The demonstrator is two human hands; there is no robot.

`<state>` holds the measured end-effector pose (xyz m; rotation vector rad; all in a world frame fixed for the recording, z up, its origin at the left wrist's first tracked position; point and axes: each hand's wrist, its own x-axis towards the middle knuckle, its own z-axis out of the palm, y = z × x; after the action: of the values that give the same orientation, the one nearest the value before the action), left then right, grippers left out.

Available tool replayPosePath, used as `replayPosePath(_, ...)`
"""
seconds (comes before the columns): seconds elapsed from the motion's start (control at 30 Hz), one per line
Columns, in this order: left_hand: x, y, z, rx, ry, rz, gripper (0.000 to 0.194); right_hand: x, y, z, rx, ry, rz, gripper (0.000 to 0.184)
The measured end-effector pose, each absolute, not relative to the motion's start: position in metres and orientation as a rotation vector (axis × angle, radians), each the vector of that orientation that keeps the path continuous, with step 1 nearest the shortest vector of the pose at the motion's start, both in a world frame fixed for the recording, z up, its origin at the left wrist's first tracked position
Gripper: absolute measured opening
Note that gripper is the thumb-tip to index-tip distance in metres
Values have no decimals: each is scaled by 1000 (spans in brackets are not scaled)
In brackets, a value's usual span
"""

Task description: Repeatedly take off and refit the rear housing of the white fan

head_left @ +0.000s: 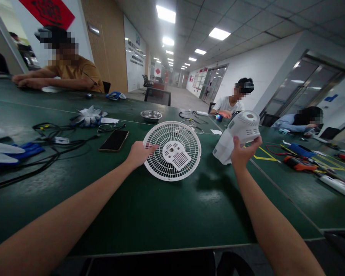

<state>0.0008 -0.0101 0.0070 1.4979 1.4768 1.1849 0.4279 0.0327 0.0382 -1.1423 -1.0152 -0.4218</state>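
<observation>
My left hand (140,154) grips the left rim of a round white fan grille (189,143), thumb over the front ribs. The grille is held upright, facing me, with a slotted plate at its centre. In my right hand (244,149) is a white plastic motor housing (244,124) with vent slots, held tilted above the table. Its lower part slants down to the left, apart from the grille. The fingers behind the housing are partly hidden.
A phone (114,140), black cables (56,151) and work gloves (87,117) lie left. A metal bowl (151,116) stands behind the grille. An orange multimeter (300,164) and other tools lie right on the green table (172,214). Several people sit around it.
</observation>
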Motion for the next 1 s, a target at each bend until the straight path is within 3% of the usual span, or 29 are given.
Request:
replayPosePath(0.13, 0, -10, 7, 1503, 1450, 1169, 26, 398, 18, 41, -1172, -1180, -362, 84)
replayPosePath(0.5, -3, -4, 1, 1534, 1474, 1180, 34, 346, 26, -7, -1620, -1592, 209, 78)
replayPosePath(0.7, -7, 1, -3, 1571, 1494, 1115, 38, 354, 32, -14, -1813, -1770, 160, 69)
replayPosePath(0.87, -11, 2, -3, 1528, 1528, 1030, 37, 347, 24, -4, -1688, -1740, 17, 78)
replayPosePath(1.0, -10, 0, 0, 1520, 1528, 1008, 34, 329, 5, 15, -1341, -1812, 43, 45)
